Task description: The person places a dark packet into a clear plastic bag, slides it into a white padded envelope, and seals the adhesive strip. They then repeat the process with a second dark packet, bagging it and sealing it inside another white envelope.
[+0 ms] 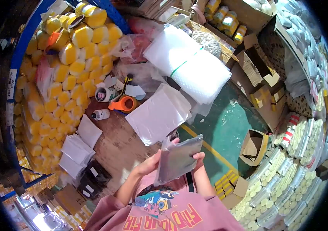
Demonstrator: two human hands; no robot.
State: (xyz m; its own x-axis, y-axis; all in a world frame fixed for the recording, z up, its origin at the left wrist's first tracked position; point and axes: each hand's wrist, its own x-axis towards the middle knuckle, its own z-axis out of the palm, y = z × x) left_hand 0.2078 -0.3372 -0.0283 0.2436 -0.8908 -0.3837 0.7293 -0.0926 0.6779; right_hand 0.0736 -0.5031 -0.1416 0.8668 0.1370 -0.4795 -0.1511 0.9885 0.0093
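Observation:
I hold a flat, shiny greyish plastic packet (177, 159) in front of my chest, tilted, with both hands. My left hand (151, 163) is closed on its left side, with some fingers hidden behind it. My right hand (199, 160) grips the right edge, thumb on the front face. What the packet contains cannot be made out. Just beyond it lies a stack of white plastic sheets or bags (158, 113) on the brown work surface (112, 134).
An orange tape dispenser (126, 104), a small white bottle (100, 114) and white packets (77, 152) lie to the left. Bubble wrap (194, 73) lies ahead. Yellow-wrapped rolls (71, 81) are piled left; an open carton (253, 148) and stacked bagged goods (283, 184) stand right.

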